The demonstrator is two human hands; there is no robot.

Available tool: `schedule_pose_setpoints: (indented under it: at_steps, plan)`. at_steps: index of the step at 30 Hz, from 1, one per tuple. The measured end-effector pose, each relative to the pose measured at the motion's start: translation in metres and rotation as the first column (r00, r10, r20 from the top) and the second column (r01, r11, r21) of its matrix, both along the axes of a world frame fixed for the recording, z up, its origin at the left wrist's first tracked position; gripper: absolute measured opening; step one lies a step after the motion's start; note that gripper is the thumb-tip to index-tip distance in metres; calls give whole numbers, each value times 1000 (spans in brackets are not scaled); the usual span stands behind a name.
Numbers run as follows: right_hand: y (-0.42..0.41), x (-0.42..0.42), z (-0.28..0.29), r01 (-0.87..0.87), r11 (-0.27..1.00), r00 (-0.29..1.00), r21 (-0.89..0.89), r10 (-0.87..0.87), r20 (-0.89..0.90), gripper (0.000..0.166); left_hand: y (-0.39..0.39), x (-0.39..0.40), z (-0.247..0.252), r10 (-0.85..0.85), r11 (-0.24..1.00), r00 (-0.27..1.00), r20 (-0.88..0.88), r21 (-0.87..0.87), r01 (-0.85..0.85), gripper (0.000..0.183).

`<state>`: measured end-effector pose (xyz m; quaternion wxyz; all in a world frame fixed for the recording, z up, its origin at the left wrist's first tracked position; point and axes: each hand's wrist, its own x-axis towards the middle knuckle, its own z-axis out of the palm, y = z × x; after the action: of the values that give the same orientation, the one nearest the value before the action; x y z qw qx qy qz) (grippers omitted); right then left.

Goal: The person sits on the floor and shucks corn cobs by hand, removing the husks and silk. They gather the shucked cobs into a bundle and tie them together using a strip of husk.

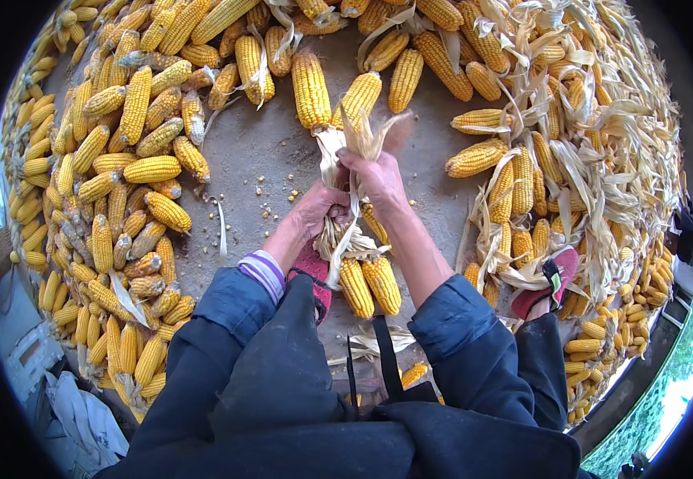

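Observation:
Between my feet, my left hand (pixel 323 206) is closed around a bundle of pale dry corn husks (pixel 346 239). Two yellow corn cobs (pixel 369 286) hang from the bundle's near end, and part of another cob (pixel 375 223) shows beside my right wrist. My right hand (pixel 377 176) grips a tuft of husk (pixel 363 141), its thumb pressed on the leaves. Beyond the hands, one large cob (pixel 310 90) joins the bundle by its husk. Another cob (pixel 358 99) lies against it, its husk end hidden by my right hand. The fingers hide how the husks cross.
Bare cobs (pixel 152 169) are heaped on the left. Cobs with loose husks (pixel 591 155) pile up on the right. Braided cobs (pixel 609 335) lie at the right rim. Loose kernels (pixel 291 194) dot the concrete floor (pixel 244 143). My pink shoes (pixel 553 281) flank the work.

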<state>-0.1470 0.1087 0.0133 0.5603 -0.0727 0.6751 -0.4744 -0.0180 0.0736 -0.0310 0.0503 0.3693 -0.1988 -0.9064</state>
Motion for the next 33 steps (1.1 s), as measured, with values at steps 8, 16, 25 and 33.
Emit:
schedule_pose_setpoints:
  at_steps: [8,16,25,33]
  plan:
    - [-27,-46,33,-1,983,790,-186,-113,-603,57,7,-5,-1,-45,987,969,244,-137,80,22]
    - [61,-9,5,-412,875,511,254,453,-730,30,6,-12,7,82,994,983,166,-80,-70,24]
    - [31,-100,45,382,887,847,-259,-448,-286,7,6,0,-8,28,994,990,140,-109,-13,23]
    - [48,6,12,-444,865,531,234,465,-709,35,5,-6,5,94,994,982,165,-65,-84,29]
